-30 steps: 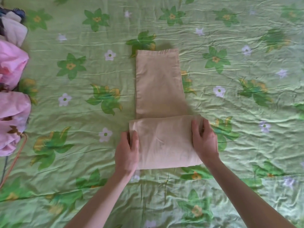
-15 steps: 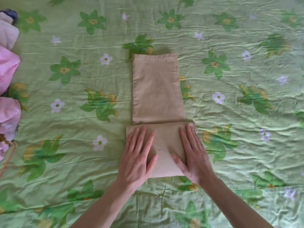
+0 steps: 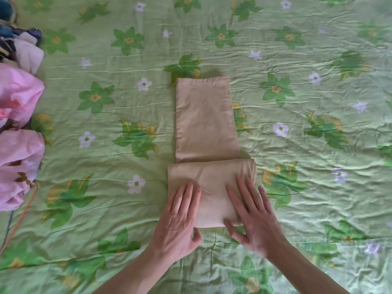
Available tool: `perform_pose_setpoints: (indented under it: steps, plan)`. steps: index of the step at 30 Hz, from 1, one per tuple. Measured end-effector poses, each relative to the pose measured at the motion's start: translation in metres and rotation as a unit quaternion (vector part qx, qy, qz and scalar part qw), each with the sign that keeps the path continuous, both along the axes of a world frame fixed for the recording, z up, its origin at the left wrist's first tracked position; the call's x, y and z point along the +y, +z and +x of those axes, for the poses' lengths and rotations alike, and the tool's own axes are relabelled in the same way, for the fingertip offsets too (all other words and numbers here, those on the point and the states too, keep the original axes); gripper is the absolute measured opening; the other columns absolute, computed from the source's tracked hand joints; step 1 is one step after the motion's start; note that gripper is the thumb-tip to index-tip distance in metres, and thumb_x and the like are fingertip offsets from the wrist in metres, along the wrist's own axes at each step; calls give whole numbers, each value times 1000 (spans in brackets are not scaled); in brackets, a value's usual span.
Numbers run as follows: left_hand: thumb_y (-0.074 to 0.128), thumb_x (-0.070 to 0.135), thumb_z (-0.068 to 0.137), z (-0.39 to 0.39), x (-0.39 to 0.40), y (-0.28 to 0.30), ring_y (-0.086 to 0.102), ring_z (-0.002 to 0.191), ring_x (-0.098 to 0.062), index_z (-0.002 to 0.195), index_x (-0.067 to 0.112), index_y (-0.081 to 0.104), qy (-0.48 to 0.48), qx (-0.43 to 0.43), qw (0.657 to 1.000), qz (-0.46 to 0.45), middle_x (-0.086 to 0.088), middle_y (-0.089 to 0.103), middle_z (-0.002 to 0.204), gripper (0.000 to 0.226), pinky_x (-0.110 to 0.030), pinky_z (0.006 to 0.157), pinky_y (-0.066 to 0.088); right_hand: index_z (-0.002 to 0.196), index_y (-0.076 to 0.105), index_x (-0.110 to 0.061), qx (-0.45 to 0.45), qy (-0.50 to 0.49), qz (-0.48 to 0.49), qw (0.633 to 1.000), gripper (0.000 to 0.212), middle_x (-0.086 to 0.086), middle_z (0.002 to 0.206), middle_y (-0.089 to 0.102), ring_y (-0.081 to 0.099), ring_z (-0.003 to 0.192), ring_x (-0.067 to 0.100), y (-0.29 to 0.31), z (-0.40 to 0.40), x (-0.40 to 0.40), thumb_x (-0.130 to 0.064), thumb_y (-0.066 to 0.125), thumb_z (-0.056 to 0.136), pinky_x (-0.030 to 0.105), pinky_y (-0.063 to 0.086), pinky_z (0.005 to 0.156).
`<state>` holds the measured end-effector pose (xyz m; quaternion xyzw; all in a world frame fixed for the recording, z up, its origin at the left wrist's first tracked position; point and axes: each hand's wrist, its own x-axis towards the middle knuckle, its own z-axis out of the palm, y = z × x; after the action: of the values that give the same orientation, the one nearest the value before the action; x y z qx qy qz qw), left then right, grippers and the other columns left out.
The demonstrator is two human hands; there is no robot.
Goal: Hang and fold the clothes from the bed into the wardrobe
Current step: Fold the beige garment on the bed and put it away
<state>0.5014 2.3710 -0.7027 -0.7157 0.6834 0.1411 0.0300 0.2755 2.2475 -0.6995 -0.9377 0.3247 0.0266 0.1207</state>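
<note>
Left hand [image 3: 178, 221] and right hand [image 3: 252, 217] flat, fingers straight, no grip, pressing folded beige trousers [image 3: 203, 124] beneath, green floral bed [image 3: 106, 209] under all

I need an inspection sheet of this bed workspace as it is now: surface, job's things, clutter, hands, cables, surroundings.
Surface: green floral bedsheet, wrinkled.
Job's things: beige trousers, near end folded over; far part lies flat.
Clutter: pink garments and a white and dark cloth heap at left edge.
Hands: left hand and right hand press flat on the fold, fingers straight.
Cables: thin orange strip at left edge, kind unclear.
Surroundings: nothing seen.
</note>
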Motion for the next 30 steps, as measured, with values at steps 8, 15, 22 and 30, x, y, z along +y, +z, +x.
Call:
perform_pose_setpoints:
  steps: [8, 15, 22, 30]
  plan:
    - [88, 12, 52, -20, -17, 12, 37, 150, -46, 159, -8, 30, 64, 19, 996, 60, -31, 31, 164, 123, -58, 121, 36, 166, 15, -11, 71, 6, 21, 997, 129, 21, 172, 5, 7, 159, 38, 2, 7, -7, -48, 86, 65, 58, 26, 125]
    - [72, 20, 85, -11, -18, 66, 40, 151, -31, 163, 1, 25, 24, 57, 995, 78, -19, 30, 168, 93, -41, 130, 21, 159, 34, -20, 61, 71, 48, 994, 103, 13, 165, 34, 36, 152, 29, 40, -12, -17, -65, 68, 72, 50, 12, 126]
    - [58, 16, 95, 22, -33, 116, 65, 79, -12, 140, 28, 42, 56, 273, 919, 279, 0, 62, 109, 49, -26, 66, 62, 138, 44, -45, -24, -10, 238, 971, 65, -26, 127, 63, 53, 120, -15, 94, -26, -30, -57, 64, 77, 36, 16, 129]
    - [78, 5, 87, 76, -53, 92, 59, 65, -6, 107, 13, 63, 316, 521, 786, 105, -10, 65, 91, 26, -23, 55, 50, 119, 54, -34, -258, -258, 323, 873, 45, -23, 96, 72, 69, 88, 0, 87, 3, -44, -57, 75, 86, 11, 50, 67]
